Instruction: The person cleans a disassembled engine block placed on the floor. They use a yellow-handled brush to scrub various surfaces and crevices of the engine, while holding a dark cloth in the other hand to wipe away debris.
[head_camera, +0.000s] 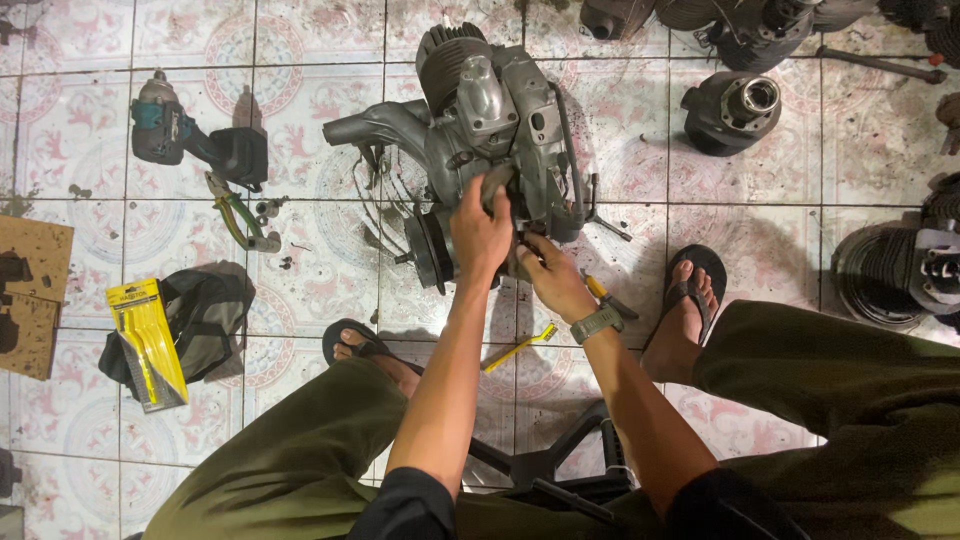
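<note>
A grey metal engine block (480, 110) lies on the tiled floor in front of me. My left hand (481, 232) is closed over a dark part on the engine's near side. Just to the right, my right hand (553, 275) presses its fingers against the same spot; a watch with a green strap sits on that wrist. What the fingers pinch is hidden. A yellow-handled tool (607, 297) lies just right of my right hand, and another yellow tool (519, 348) lies on the floor between my arms.
A cordless impact wrench (190, 140) and pliers (240, 220) lie at the left, with a dark bag (205, 310) and a yellow pack (148, 342). A cylinder (735, 110) and further engine parts (900, 270) sit at the right. My sandalled feet (690, 300) flank the engine.
</note>
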